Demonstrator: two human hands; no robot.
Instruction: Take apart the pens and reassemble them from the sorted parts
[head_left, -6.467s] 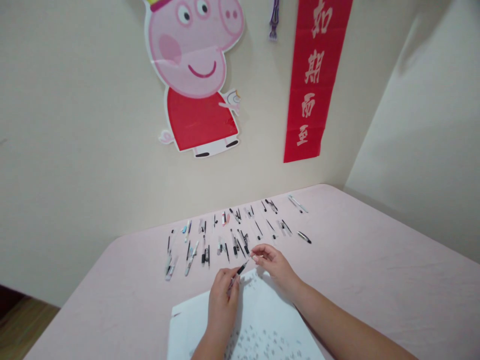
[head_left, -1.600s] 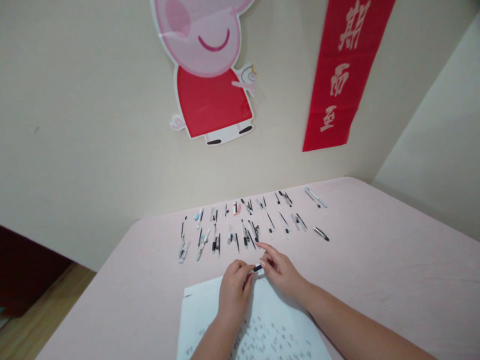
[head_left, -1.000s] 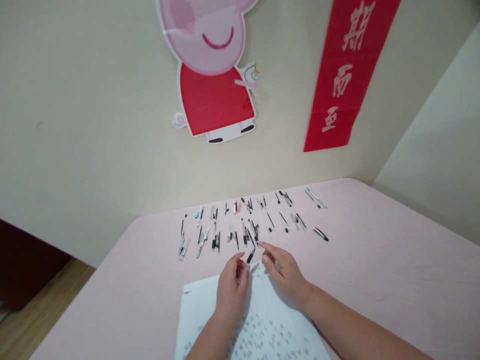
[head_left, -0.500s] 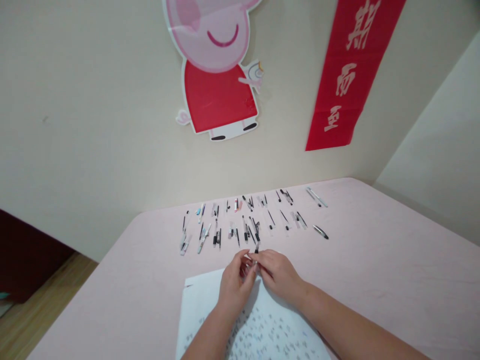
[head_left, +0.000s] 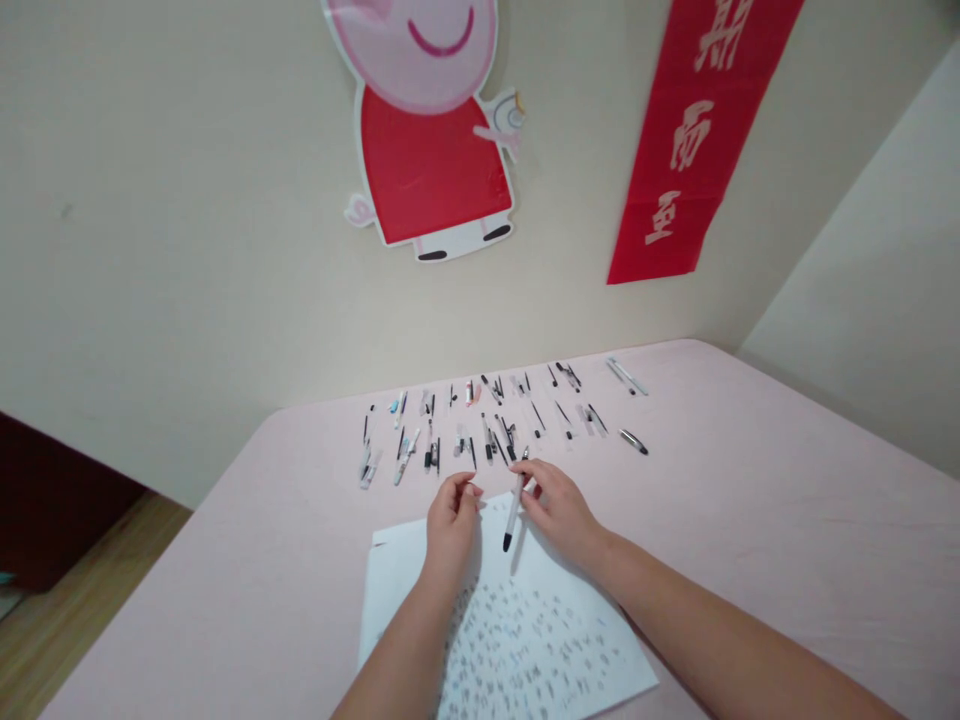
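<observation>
Currently, the two bare hands are staying apart from each other above the near work area. The right hand (head_left: 559, 508) is pinching a slim pen with a pale barrel and a black end (head_left: 513, 515) between thumb and fingers. The pen is slanting through the gap between the hands, its black end pointing back toward the person. The left hand (head_left: 452, 522) is curling its fingers just beside the pen, without touching it; whether it is holding anything small cannot be told.

Below both hands, a white paper sheet covered with small dark handwriting (head_left: 394, 570) is lying on a table covered in pale pink cloth (head_left: 750, 530). Beyond the hands, rows of disassembled pens, with dark refills and clear or black parts (head_left: 490, 441), are lying spread out. Beyond and to the right of the right hand, a glossy black-and-silver pen (head_left: 634, 442) is lying separately.
</observation>
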